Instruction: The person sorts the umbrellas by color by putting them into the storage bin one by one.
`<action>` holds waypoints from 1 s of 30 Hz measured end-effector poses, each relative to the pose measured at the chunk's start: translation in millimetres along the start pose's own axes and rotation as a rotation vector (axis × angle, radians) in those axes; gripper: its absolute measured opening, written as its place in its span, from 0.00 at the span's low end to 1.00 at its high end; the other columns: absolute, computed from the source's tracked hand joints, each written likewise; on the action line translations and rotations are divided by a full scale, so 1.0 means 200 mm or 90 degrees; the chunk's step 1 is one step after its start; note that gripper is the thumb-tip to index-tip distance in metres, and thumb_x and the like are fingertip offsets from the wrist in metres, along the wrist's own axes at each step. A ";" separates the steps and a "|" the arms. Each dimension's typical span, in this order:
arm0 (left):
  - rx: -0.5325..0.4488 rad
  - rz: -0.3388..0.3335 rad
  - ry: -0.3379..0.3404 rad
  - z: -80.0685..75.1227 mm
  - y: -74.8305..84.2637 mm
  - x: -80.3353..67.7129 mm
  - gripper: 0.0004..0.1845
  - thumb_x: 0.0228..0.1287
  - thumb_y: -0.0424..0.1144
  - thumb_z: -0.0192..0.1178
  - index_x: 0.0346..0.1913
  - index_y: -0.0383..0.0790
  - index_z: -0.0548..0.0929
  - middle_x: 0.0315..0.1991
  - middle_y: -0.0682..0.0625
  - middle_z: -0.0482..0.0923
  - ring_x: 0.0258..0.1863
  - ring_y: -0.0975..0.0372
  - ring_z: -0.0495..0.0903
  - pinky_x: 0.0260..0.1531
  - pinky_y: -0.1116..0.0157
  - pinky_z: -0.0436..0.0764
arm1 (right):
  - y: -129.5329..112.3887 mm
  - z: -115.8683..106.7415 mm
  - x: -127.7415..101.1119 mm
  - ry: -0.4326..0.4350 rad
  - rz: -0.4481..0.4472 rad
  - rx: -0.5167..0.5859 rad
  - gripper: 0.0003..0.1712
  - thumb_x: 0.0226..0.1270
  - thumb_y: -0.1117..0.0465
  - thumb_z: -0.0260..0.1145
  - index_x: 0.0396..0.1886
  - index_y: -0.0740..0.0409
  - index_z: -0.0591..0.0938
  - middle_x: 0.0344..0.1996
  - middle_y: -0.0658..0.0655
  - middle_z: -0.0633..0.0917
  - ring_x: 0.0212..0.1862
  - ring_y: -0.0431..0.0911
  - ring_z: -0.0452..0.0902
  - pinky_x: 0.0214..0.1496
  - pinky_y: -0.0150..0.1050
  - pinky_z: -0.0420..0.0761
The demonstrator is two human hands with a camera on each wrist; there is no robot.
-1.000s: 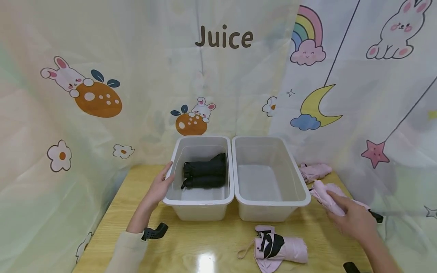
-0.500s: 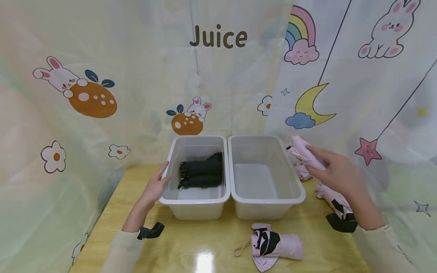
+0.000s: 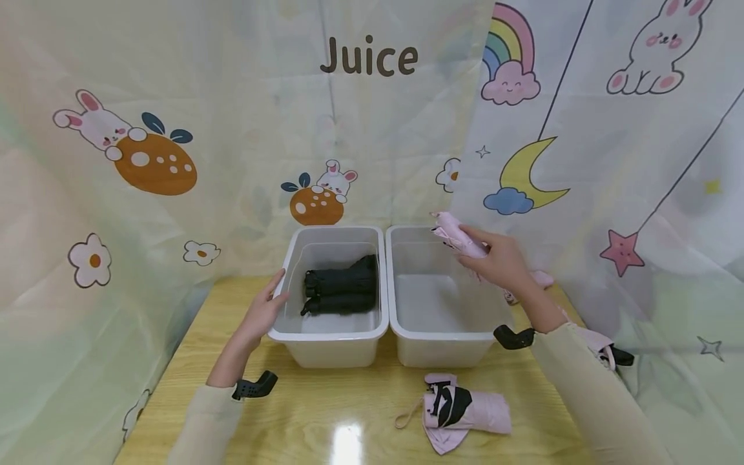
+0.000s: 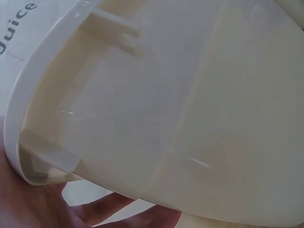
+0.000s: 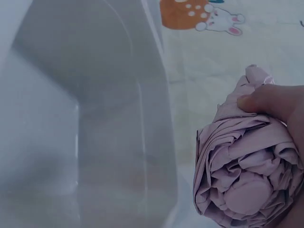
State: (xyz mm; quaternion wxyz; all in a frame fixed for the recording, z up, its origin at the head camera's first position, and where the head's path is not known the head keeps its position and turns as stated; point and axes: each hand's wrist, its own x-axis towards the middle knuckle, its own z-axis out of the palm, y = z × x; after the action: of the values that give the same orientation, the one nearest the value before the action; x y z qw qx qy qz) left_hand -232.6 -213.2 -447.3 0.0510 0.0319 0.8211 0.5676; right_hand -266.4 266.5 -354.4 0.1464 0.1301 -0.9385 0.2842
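The rolled pink umbrella (image 3: 458,237) hangs in the air over the far part of the right bin (image 3: 447,335), where we see the person's right hand (image 3: 498,258) gripping it, thumb on one side and fingers on the other. In the right wrist view we look onto the umbrella's round end, its fabric gathered in tight pleats. We see the left hand (image 3: 261,314) holding the outer rim of the left bin (image 3: 331,336), with the thumb over the edge and the fingers outside. In that bin we find two black umbrellas (image 3: 343,284) lying side by side. On the wooden table (image 3: 279,420), in front of the right bin, we note a pink umbrella with black print (image 3: 488,413). To the right, we make out more pink fabric (image 3: 543,279), partly hidden by the right arm (image 3: 543,310).
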 end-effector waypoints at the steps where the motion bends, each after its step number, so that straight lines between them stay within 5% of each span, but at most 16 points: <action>1: 0.001 -0.002 0.002 -0.01 0.00 0.00 0.32 0.78 0.44 0.44 0.79 0.56 0.46 0.74 0.35 0.49 0.62 0.38 0.66 0.47 0.47 0.78 | -0.01 0.02 0.02 -0.013 0.008 0.006 0.37 0.58 0.49 0.72 0.68 0.47 0.74 0.53 0.65 0.81 0.35 0.53 0.73 0.31 0.42 0.71; 6: 0.001 -0.004 0.006 -0.03 0.00 0.00 0.32 0.78 0.42 0.43 0.79 0.53 0.45 0.76 0.36 0.45 0.65 0.37 0.63 0.52 0.44 0.74 | -0.03 0.13 0.11 -0.073 0.033 0.018 0.38 0.60 0.50 0.71 0.70 0.47 0.72 0.59 0.64 0.78 0.44 0.55 0.75 0.40 0.47 0.74; 11: -0.011 0.005 0.002 -0.01 0.00 0.01 0.32 0.78 0.42 0.44 0.79 0.55 0.46 0.74 0.35 0.49 0.61 0.38 0.68 0.46 0.49 0.79 | -0.04 0.18 0.17 -0.116 0.063 0.045 0.38 0.60 0.54 0.71 0.71 0.48 0.71 0.62 0.63 0.75 0.49 0.56 0.74 0.48 0.53 0.74; 21: -0.014 0.001 0.005 0.00 -0.02 0.01 0.32 0.78 0.41 0.43 0.79 0.55 0.46 0.75 0.36 0.47 0.63 0.38 0.66 0.48 0.46 0.77 | 0.05 0.31 0.30 -0.256 0.005 0.054 0.37 0.58 0.58 0.73 0.68 0.51 0.73 0.50 0.62 0.82 0.39 0.51 0.72 0.38 0.41 0.73; 30: -0.011 -0.005 0.007 0.01 -0.01 0.02 0.32 0.77 0.42 0.44 0.78 0.57 0.47 0.74 0.35 0.48 0.61 0.38 0.67 0.47 0.47 0.78 | 0.16 0.45 0.35 -0.323 0.042 0.026 0.37 0.58 0.56 0.73 0.69 0.46 0.73 0.54 0.59 0.80 0.43 0.50 0.71 0.44 0.43 0.72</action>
State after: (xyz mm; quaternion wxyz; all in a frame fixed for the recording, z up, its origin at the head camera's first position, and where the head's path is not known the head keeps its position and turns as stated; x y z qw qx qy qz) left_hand -236.4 -211.8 -450.4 0.0489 0.0251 0.8166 0.5745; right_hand -360.1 229.6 -416.8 -0.1057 0.1691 -0.9432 0.2657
